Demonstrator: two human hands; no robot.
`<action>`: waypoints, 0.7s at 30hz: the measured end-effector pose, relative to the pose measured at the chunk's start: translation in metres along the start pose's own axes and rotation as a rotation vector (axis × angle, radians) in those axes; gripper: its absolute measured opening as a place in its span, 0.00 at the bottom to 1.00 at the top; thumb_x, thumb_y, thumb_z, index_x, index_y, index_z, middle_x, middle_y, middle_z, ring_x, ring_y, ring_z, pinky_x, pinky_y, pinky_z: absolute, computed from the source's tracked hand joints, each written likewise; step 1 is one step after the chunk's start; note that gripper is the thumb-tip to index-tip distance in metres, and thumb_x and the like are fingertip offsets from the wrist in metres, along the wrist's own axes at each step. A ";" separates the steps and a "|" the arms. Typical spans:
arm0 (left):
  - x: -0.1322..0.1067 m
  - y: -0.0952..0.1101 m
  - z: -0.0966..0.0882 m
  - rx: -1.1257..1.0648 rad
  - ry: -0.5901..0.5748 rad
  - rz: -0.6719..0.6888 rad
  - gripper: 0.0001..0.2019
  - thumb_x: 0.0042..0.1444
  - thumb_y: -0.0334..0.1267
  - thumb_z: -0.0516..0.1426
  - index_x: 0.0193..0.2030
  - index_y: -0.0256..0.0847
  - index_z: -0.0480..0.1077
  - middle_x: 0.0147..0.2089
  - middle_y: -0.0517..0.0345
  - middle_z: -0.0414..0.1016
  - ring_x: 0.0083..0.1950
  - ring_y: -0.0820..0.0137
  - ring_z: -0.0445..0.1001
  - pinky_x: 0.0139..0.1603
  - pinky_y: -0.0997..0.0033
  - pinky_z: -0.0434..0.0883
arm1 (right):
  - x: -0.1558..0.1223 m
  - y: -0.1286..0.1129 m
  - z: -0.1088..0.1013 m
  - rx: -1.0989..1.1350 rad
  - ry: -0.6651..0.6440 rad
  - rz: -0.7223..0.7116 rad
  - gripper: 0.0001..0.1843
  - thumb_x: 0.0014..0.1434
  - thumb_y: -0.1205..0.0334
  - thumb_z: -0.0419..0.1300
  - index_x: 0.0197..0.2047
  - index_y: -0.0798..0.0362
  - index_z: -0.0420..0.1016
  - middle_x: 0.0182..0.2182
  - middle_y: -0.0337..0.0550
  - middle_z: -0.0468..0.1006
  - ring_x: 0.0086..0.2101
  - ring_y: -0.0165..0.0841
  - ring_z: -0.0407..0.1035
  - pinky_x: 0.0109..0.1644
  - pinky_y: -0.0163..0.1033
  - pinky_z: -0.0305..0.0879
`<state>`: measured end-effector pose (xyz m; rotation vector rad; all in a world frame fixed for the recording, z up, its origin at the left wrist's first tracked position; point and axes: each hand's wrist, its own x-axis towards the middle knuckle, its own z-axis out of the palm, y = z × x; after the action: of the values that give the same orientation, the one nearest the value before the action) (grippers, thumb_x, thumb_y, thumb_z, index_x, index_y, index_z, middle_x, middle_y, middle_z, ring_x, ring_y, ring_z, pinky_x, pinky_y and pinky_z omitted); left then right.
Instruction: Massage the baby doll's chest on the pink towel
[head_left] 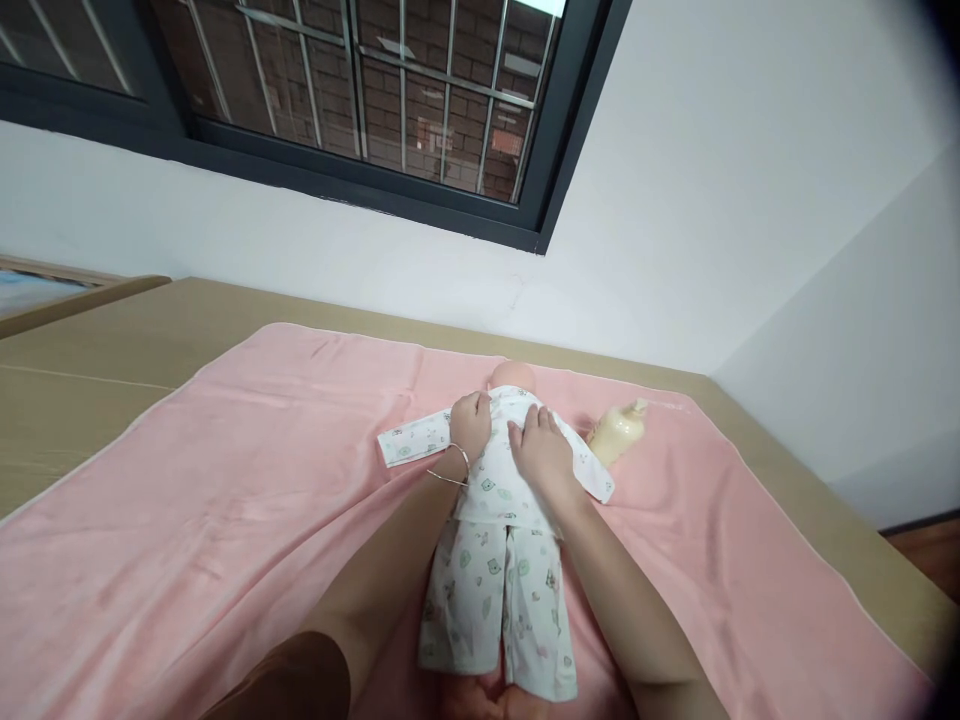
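Roughly midway across the pink blanket, close to its far edge: a doll on its back, head toward the far edge, feet toward the near one. Dressed in a white printed shirt and matching trousers, one sleeve stretched flat out to the left.

Left hand on the doll's shoulder at the root of that sleeve, knuckles up, fingers curled down onto the cloth; cloth nipped between them or not, cannot tell. Thin bracelet round that wrist. Right hand laid flat on the doll's chest just beside the left, fingers straight and close together, tips toward the doll's head, pinching nothing. Forearms alongside the trousers, one on each side.

Just right of the right hand, toward the blanket's far right corner: a cream bottle on its side, near the shirt's other sleeve, touching it or not too hard to tell.

Blanket spread over a tan bed, bare along the left and far edges. Behind, a white wall and a dark-framed barred window.
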<state>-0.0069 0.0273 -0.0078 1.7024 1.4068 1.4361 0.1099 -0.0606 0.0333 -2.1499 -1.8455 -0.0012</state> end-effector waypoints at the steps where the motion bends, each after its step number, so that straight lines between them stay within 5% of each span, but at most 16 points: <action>1: 0.000 0.000 0.000 0.000 0.002 -0.005 0.18 0.63 0.41 0.45 0.31 0.44 0.74 0.37 0.52 0.81 0.43 0.63 0.77 0.47 0.64 0.70 | -0.007 -0.007 0.001 -0.037 0.009 0.010 0.36 0.70 0.52 0.44 0.71 0.72 0.52 0.68 0.73 0.56 0.69 0.52 0.51 0.70 0.54 0.49; 4: 0.000 0.000 -0.001 0.002 -0.003 -0.018 0.18 0.63 0.41 0.45 0.31 0.43 0.74 0.36 0.52 0.81 0.41 0.64 0.77 0.45 0.66 0.69 | -0.014 -0.015 0.002 -0.054 0.014 -0.161 0.32 0.69 0.58 0.46 0.71 0.68 0.54 0.69 0.68 0.54 0.70 0.50 0.47 0.71 0.54 0.44; 8: -0.001 0.002 -0.002 0.014 -0.015 -0.016 0.19 0.63 0.41 0.45 0.30 0.43 0.74 0.35 0.52 0.80 0.40 0.64 0.76 0.44 0.66 0.69 | 0.009 0.009 -0.002 0.093 -0.061 -0.413 0.28 0.69 0.55 0.49 0.69 0.51 0.62 0.72 0.52 0.51 0.71 0.45 0.42 0.73 0.57 0.36; 11: -0.001 0.003 -0.002 0.016 -0.022 -0.007 0.19 0.64 0.42 0.45 0.30 0.43 0.74 0.35 0.51 0.80 0.41 0.63 0.76 0.44 0.66 0.69 | 0.022 0.023 -0.002 0.183 -0.060 -0.327 0.27 0.70 0.50 0.47 0.69 0.49 0.63 0.72 0.48 0.52 0.71 0.45 0.42 0.73 0.56 0.41; 15: -0.001 0.004 -0.001 0.001 -0.011 -0.010 0.19 0.63 0.42 0.45 0.31 0.43 0.75 0.37 0.51 0.81 0.42 0.63 0.76 0.45 0.66 0.69 | 0.008 0.005 0.003 0.076 0.040 -0.083 0.33 0.70 0.53 0.45 0.70 0.67 0.56 0.69 0.68 0.55 0.69 0.51 0.48 0.70 0.56 0.47; 17: -0.001 0.005 -0.002 0.000 -0.011 -0.015 0.19 0.64 0.41 0.45 0.31 0.43 0.75 0.36 0.52 0.81 0.41 0.64 0.76 0.44 0.66 0.69 | 0.000 -0.006 0.005 0.027 0.042 -0.159 0.30 0.69 0.58 0.46 0.70 0.66 0.58 0.69 0.66 0.55 0.70 0.50 0.47 0.71 0.56 0.44; 21: -0.001 0.006 -0.003 0.037 -0.031 0.002 0.19 0.64 0.40 0.45 0.31 0.42 0.74 0.36 0.52 0.80 0.39 0.65 0.75 0.44 0.66 0.68 | 0.004 -0.002 0.003 0.086 -0.030 -0.387 0.25 0.70 0.59 0.47 0.68 0.49 0.64 0.71 0.47 0.55 0.71 0.43 0.43 0.73 0.57 0.37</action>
<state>-0.0072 0.0235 -0.0027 1.7420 1.4239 1.3868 0.1079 -0.0557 0.0321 -1.7155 -2.2055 0.0241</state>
